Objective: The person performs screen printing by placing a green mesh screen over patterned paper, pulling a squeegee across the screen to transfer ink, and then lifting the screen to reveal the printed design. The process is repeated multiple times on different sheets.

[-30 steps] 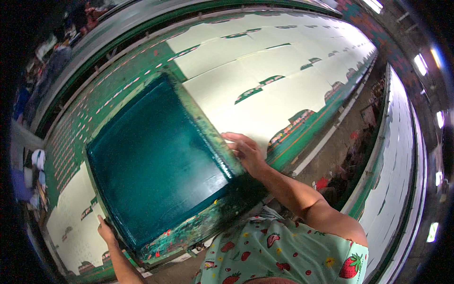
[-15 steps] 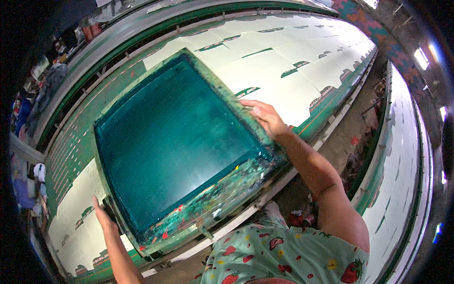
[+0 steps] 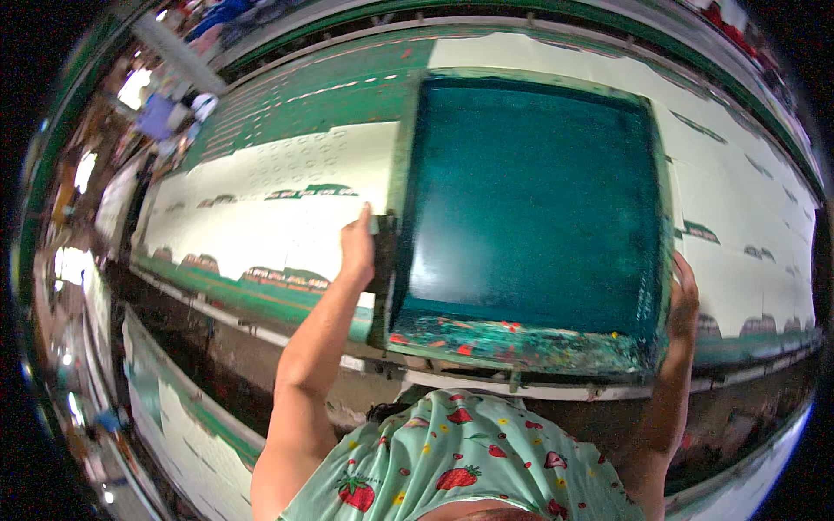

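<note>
A large screen-printing frame (image 3: 539, 208) with dark teal mesh lies over the long printing table, its near strip smeared with green, red and yellow paint. My left hand (image 3: 358, 247) is at the frame's left side, next to a dark block (image 3: 382, 260); its thumb points up and the other fingers are partly hidden. On the opposite side, my right hand (image 3: 684, 304) holds the frame's right edge, fingers along the rim. Pale printed sheets (image 3: 208, 227) with dark green and reddish shapes spread out to the left and right of the frame.
The table's green surface (image 3: 321, 95) shows beyond the left sheets. A pale rail (image 3: 452, 379) runs along its near edge, close to my body. Another long table (image 3: 187, 425) with pale sheets stands at the lower left. A grey post (image 3: 178, 54) rises at the upper left.
My view has swung left, and the frame now looks squared to me and farther right. Both hands are still at its sides; the right one appears nearer its lower corner.
</note>
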Available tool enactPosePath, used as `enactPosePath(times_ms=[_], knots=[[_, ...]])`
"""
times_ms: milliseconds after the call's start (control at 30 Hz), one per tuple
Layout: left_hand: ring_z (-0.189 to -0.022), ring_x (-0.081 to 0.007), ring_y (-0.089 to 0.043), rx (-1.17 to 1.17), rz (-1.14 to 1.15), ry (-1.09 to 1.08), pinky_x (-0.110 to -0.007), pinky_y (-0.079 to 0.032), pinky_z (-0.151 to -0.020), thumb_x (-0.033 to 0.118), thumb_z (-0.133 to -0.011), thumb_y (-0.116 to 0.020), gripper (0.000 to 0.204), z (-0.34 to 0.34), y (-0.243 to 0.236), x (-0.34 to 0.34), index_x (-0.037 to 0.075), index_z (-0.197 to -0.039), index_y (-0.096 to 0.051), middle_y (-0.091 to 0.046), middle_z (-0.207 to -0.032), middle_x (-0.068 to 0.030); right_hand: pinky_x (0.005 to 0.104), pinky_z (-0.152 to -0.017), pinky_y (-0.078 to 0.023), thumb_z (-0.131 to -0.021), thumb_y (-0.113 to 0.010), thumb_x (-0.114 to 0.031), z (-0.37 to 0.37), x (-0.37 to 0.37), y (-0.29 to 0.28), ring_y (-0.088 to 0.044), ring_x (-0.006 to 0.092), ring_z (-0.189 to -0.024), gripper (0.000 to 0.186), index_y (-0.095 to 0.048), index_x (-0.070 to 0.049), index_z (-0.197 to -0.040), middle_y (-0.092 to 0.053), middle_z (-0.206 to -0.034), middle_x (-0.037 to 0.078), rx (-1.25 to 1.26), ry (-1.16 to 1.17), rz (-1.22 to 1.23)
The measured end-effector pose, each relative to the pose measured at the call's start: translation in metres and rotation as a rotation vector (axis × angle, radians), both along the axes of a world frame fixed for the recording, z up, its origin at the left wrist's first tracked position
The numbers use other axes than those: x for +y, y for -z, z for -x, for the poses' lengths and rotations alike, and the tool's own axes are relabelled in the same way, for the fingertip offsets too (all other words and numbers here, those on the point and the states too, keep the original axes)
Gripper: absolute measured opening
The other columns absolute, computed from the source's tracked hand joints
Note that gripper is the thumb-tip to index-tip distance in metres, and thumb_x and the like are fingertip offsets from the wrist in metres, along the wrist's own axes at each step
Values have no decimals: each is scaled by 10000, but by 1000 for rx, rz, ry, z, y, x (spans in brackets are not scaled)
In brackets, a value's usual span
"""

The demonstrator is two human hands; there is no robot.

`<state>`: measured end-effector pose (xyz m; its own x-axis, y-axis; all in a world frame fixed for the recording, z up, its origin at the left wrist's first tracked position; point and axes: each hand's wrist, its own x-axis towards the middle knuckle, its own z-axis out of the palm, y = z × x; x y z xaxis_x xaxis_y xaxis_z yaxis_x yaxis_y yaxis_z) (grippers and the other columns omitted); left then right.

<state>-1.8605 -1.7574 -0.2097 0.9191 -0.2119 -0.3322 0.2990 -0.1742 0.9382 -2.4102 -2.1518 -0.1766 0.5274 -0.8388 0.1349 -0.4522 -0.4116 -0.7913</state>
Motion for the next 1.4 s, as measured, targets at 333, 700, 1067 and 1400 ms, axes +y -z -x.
enactPosePath(times_ms=[333, 700, 1067, 1400], knots=[[-873, -198, -655, -50, 48, 88, -379, -539, -834, 475, -1081, -668, 618, 42, 51, -27, -134, -1116, -767, -754, -959, -123, 434, -1263, -404, -1178, -404, -387, 35, -30, 59, -484, 351, -1523, 660, -368, 31, -1687, -402, -1716, 253, -430, 84, -464], [-803, -223, -623, -189, -106, 165, -433, -524, -788, 533, -1051, -671, 666, 56, 66, -36, -126, -993, -749, -712, -843, -148, 457, -1297, -348, -1154, -508, -380, 59, -43, 103, -465, 348, -1542, 651, -426, 14, -1666, -433, -1702, 229, -765, -47, -607], [-829, -400, -705, -329, -332, 234, -517, -530, -837, 628, -1052, -604, 778, 54, 77, -32, -120, -860, -703, -709, -808, -296, 473, -1214, -467, -886, -775, -22, 2, 105, 42, -609, 366, -1414, 339, -790, -45, -1224, -676, -1485, 164, 236, -329, 83], [-950, -453, -729, -245, -314, 263, -547, -525, -923, 657, -1073, -567, 821, 53, 97, -43, -142, -992, -740, -749, -954, -346, 505, -1135, -501, -910, -724, -45, -34, 205, 52, -625, 366, -1350, 414, -738, -76, -1323, -699, -1383, 126, 367, -596, 478]])
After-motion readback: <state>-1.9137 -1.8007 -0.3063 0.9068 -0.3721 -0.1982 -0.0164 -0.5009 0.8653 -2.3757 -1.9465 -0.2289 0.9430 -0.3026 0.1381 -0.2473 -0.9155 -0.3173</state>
